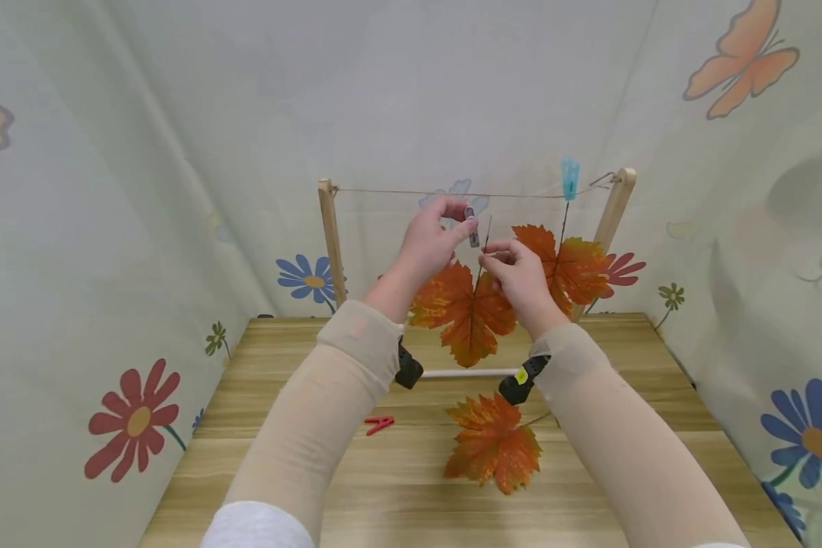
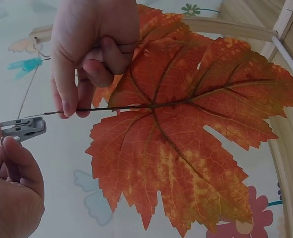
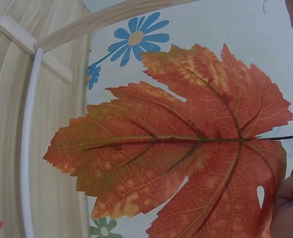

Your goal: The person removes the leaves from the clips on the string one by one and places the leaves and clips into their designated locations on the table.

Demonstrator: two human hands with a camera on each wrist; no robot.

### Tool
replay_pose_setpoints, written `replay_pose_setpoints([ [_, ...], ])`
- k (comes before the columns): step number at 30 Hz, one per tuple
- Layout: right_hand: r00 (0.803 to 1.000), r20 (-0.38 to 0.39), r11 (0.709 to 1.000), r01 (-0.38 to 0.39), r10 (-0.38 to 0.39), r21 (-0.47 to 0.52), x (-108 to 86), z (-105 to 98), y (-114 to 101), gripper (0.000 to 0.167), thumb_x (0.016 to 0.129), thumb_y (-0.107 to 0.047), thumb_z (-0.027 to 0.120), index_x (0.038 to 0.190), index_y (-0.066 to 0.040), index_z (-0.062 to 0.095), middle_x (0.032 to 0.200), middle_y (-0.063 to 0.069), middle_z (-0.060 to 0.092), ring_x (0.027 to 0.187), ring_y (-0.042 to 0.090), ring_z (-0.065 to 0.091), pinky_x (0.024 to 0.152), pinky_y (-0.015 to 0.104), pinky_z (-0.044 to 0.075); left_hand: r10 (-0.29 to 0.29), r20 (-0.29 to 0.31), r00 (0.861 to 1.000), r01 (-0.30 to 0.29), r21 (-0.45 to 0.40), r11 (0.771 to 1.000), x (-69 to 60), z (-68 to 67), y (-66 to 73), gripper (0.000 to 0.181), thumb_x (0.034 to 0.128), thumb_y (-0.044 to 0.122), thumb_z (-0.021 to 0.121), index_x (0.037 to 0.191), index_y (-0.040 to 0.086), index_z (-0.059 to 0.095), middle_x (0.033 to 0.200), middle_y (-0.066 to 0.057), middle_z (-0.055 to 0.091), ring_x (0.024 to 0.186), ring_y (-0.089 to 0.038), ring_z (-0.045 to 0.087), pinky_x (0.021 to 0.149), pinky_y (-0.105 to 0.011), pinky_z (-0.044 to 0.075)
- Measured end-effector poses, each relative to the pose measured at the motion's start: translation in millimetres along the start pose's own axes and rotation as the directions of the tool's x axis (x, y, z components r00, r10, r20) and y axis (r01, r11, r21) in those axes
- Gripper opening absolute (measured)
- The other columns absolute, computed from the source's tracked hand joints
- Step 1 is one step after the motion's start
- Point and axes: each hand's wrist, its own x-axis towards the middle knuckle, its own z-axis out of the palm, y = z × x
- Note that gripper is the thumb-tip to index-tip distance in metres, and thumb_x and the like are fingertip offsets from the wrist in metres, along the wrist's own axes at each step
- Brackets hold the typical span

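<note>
Left hand pinches grey clip; right hand, just beside, pinches the stem of held leaf, below both. Done: right of the hands, hung leaf on cord under blue clip. Left, I judge: held leaf; nearer the body, loose leaf, red clip.

Both arms reach forward, converging toward mid-view. Left forearm angles up-right, right forearm angles up-left; both in beige sleeves, left wrist and right wrist bare past the cuffs. Left grip raised a bit higher in head view, index bent over, thumb opposing, pinching. Right grip just beside it, apart; thumb and index pinch at the tips, other fingers curled in, per left wrist view. Right wrist view: hands only partly visible at edge.
</note>
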Motion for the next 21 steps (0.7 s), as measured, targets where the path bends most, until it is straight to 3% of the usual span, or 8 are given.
replay_pose_setpoints([
  [11, 1.000, -0.017, 1.000, -0.009, 0.009, 0.005, -5.0, -2.4, 6.7, 0.033, 0.091, -0.022, 0.062, 0.118, -0.005, 0.056, 0.094, 0.005, 0.056, 0.057, 0.013, 0.044, 0.054, 0.022, 0.042, -0.021, 0.035, 0.999, 0.021, 0.027, 0.999, -7.1, 0.5, -11.1, 0.032, 0.0916, 0.034, 0.060, 0.119, 0.018, 0.054, 0.110, 0.004, 0.052, 0.055, -0.022, 0.044, 0.051, -0.031, 0.046],
  [16, 1.000, -0.030, 1.000, -0.004, 0.004, 0.008, -8.9, -6.4, 11.0, 0.029, 0.092, -0.022, 0.062, 0.116, -0.008, 0.058, 0.095, 0.004, 0.056, 0.058, 0.014, 0.045, 0.055, 0.022, 0.043, -0.016, 0.037, 0.999, 0.013, 0.075, 0.997, -10.2, -0.3, -18.1, 0.034, 0.0920, 0.035, 0.059, 0.121, 0.017, 0.054, 0.111, 0.004, 0.053, 0.058, -0.022, 0.046, 0.052, -0.030, 0.046],
  [21, 0.999, -0.039, 0.999, -0.017, 0.018, 0.040, -10.5, -12.8, 16.5, 0.020, 0.090, -0.023, 0.064, 0.108, -0.014, 0.060, 0.098, 0.003, 0.056, 0.056, 0.012, 0.044, 0.052, 0.020, 0.042, -0.021, 0.046, 0.999, 0.016, 0.112, 0.994, -13.7, -0.5, -25.8, 0.035, 0.0921, 0.037, 0.058, 0.121, 0.017, 0.054, 0.112, 0.005, 0.054, 0.072, -0.020, 0.050, 0.060, -0.032, 0.046],
])
